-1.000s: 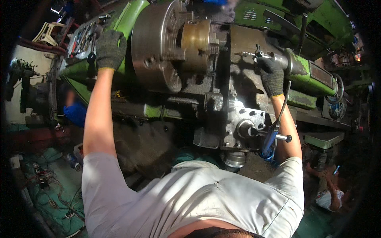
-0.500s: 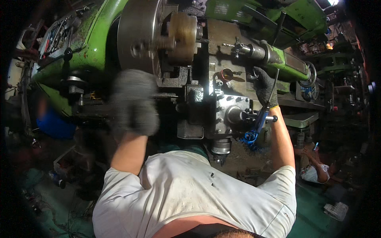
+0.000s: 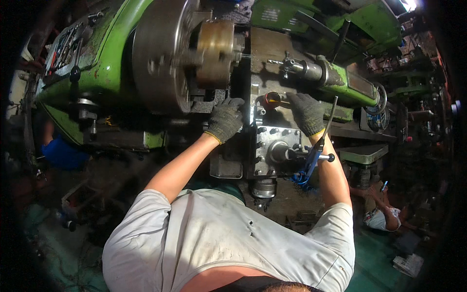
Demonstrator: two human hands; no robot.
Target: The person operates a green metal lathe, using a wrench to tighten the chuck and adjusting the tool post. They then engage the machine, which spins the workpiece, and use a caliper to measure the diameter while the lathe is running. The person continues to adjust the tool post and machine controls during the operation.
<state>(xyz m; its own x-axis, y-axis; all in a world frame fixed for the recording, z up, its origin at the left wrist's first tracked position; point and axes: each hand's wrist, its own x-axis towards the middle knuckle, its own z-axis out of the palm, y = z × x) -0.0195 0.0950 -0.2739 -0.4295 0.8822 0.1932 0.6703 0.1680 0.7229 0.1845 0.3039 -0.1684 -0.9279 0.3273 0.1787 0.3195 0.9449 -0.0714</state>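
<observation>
Both my hands wear dark grey knitted gloves. My left hand (image 3: 225, 119) rests over the metal block left of the square tool post (image 3: 277, 146), its fingers bent but apart; nothing shows in it. My right hand (image 3: 307, 114) is beyond the tool post, its fingers closed around the handle end of a small brush (image 3: 284, 103). The other end of the brush dips into a small round cup (image 3: 272, 99) on the lathe's carriage. Left of the cup, a brownish-gold cylindrical workpiece (image 3: 215, 53) sits in the big lathe chuck (image 3: 160, 56), both blurred by motion.
The green tailstock (image 3: 348, 85) at the right carries a drill bit (image 3: 275, 62) in a drill chuck. A blue air gun (image 3: 311, 163) with a long thin nozzle hangs by the tool post handle. Another person (image 3: 384, 214) is at the lower right. Hand tools (image 3: 65, 48) lie at the far left.
My left hand, blurred in front of the chuck before, has moved right onto the block beside the tool post. My right hand has moved left from the tailstock to the brush.
</observation>
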